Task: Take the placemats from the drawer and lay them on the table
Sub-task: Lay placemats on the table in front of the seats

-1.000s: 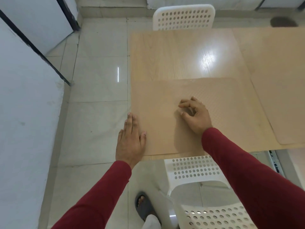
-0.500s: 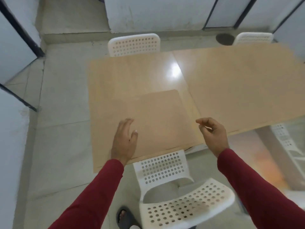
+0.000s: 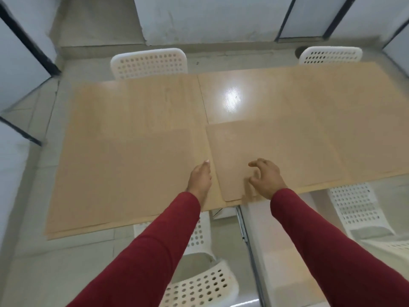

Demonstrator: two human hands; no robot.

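Tan placemats (image 3: 272,151) flat on unmarked table (image 3: 155,103); left hand (image 3: 199,180) open, right hand (image 3: 266,179) fingers loosely curled, empty.

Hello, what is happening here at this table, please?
A person in red sleeves is laying placemats on a light wooden table. One tan placemat lies flat on the left part, another placemat on the right part. The left hand hovers between the two mats; the right hand, fingers loosely curled, is over the right one and holds nothing. White perforated chairs stand around the table.
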